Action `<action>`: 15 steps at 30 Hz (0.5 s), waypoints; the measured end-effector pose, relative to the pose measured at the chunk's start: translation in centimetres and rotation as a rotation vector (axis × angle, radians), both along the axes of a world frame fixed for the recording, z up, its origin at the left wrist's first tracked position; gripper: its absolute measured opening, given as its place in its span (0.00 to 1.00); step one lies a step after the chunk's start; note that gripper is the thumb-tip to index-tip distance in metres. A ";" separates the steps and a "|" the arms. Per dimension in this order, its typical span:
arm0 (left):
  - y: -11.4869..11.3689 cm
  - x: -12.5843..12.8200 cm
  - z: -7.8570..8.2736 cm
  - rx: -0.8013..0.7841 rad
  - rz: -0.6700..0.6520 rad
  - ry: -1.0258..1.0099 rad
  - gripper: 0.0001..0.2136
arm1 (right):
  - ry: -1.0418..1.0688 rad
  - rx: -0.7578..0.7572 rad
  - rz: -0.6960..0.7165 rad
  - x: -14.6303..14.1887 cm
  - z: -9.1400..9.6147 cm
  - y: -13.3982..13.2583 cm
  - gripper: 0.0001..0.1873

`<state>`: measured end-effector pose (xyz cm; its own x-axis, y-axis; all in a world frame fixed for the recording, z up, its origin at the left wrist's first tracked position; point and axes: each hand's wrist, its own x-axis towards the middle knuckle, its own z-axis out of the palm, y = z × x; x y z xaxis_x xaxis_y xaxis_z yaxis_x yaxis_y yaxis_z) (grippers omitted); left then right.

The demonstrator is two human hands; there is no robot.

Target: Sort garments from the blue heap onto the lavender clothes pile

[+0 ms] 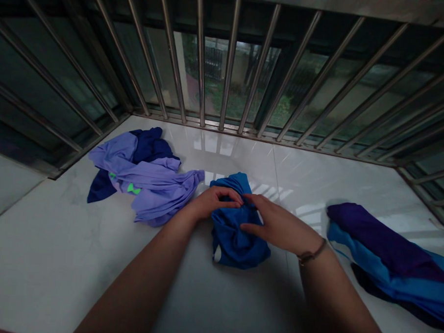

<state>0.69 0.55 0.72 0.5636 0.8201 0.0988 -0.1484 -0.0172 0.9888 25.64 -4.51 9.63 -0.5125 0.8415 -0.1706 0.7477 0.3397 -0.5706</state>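
A crumpled bright blue garment (233, 235) lies on the white tiled ledge (56, 257) in front of me. My left hand (215, 201) pinches its upper edge, fingers closed on the cloth. My right hand (274, 223), with a thin bracelet at the wrist, grips the same garment from the right side, its fingers dug into the folds. Both hands meet at the top of the bundle.
A heap of lilac and navy clothes (144, 175) lies to the left. A purple and blue pile (387, 257) lies to the right. Metal window bars (229, 68) fence the ledge at the back and both sides.
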 end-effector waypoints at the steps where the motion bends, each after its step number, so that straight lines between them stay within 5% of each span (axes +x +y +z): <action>1: 0.0 0.0 -0.2 0.003 0.018 -0.002 0.18 | -0.041 -0.015 0.014 -0.8 -0.5 -0.2 0.34; 5: 0.1 0.2 -1.0 -0.016 0.095 -0.027 0.20 | -0.193 -0.022 -0.001 -2.7 -0.9 -0.2 0.21; 8: 0.0 -0.1 -1.2 -0.036 0.093 -0.069 0.26 | -0.114 0.027 -0.014 -2.5 -0.3 0.5 0.15; 12: -0.3 -1.0 -0.6 0.039 -0.041 0.023 0.48 | 0.291 0.043 -0.074 -2.1 1.0 0.1 0.16; 15: -0.4 -1.1 0.0 0.179 -0.138 0.203 0.42 | 0.746 -0.056 -0.195 -1.7 2.1 -2.3 0.20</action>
<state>-0.45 0.15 0.73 0.6914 0.7142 0.1089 0.0389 -0.1873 0.9815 23.99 -6.84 11.77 -0.3516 0.9288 0.1168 0.2024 0.1973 -0.9592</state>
